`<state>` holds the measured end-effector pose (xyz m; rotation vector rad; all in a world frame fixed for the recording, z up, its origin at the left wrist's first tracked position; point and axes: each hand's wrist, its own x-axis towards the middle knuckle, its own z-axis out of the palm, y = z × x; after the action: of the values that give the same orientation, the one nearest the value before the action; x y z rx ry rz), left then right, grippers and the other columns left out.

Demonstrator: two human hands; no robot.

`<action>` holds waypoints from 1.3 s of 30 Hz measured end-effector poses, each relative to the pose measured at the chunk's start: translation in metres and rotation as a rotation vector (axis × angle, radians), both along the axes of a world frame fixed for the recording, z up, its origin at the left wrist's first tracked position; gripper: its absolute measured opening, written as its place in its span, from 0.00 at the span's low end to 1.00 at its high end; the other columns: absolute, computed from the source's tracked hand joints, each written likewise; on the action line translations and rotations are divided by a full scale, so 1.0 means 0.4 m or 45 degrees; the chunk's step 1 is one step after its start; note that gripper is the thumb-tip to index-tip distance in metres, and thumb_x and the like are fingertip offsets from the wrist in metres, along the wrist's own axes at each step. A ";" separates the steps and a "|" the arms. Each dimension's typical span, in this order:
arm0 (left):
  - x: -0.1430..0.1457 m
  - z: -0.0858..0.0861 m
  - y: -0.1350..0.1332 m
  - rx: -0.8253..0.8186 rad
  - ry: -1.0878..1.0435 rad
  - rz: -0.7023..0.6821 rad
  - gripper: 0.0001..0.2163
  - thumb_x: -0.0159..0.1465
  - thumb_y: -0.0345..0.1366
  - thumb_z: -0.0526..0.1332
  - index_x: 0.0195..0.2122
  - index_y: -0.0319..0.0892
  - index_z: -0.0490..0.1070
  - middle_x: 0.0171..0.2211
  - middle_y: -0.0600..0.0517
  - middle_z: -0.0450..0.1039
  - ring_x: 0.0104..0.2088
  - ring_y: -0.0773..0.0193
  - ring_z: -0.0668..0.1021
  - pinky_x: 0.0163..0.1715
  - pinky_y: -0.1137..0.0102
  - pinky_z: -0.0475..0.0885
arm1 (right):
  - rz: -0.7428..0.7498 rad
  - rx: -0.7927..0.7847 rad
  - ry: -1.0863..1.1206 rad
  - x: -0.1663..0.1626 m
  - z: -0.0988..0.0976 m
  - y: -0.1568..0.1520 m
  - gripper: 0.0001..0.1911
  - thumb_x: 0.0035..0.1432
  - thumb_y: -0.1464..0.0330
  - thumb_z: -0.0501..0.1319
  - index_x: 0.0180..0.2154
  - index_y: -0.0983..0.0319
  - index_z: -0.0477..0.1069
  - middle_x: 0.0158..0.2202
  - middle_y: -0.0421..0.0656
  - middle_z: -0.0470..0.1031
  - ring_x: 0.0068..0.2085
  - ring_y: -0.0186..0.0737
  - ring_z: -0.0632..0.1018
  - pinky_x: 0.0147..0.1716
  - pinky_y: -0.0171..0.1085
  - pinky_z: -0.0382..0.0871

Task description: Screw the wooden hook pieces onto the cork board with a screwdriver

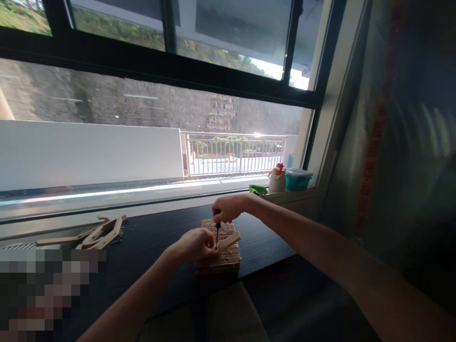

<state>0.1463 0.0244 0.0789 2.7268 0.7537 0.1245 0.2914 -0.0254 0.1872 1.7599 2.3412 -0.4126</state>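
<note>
A small wooden assembly [223, 256] of stacked slats sits on the dark table [149, 247] in front of me. My right hand [228, 207] is closed round the handle of a small screwdriver [217, 235] that stands upright, its tip down on the wooden assembly. My left hand [195, 243] rests on the left side of the assembly, fingers pinched close to the screwdriver's tip; what they pinch is too small to make out. A loose wooden strip [230, 241] lies slanted across the top, beside the tip.
Several curved wooden pieces [96, 234] lie on the table at the left. On the window sill stand a cream jar with a red lid [277, 179], a teal box [298, 179] and a green cloth [258, 189]. A wall rises at right.
</note>
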 end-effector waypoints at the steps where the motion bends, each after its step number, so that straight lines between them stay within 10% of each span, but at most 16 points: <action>1: -0.001 0.001 -0.002 0.005 0.002 0.003 0.10 0.52 0.43 0.60 0.27 0.43 0.76 0.25 0.54 0.75 0.27 0.65 0.74 0.24 0.73 0.62 | -0.012 -0.001 0.011 0.005 -0.003 0.000 0.17 0.57 0.67 0.53 0.43 0.71 0.70 0.32 0.48 0.76 0.27 0.32 0.74 0.23 0.29 0.64; 39: 0.021 0.008 -0.034 0.132 -0.059 0.135 0.09 0.55 0.42 0.58 0.25 0.47 0.75 0.27 0.56 0.77 0.35 0.58 0.76 0.47 0.56 0.58 | 0.089 0.166 -0.224 -0.041 0.031 -0.031 0.17 0.51 0.66 0.59 0.43 0.65 0.72 0.39 0.45 0.76 0.34 0.36 0.74 0.27 0.32 0.62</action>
<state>0.1546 0.0108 0.0820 2.7696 0.9024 0.2566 0.2748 -0.0378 0.1995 1.6862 2.3422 -0.0923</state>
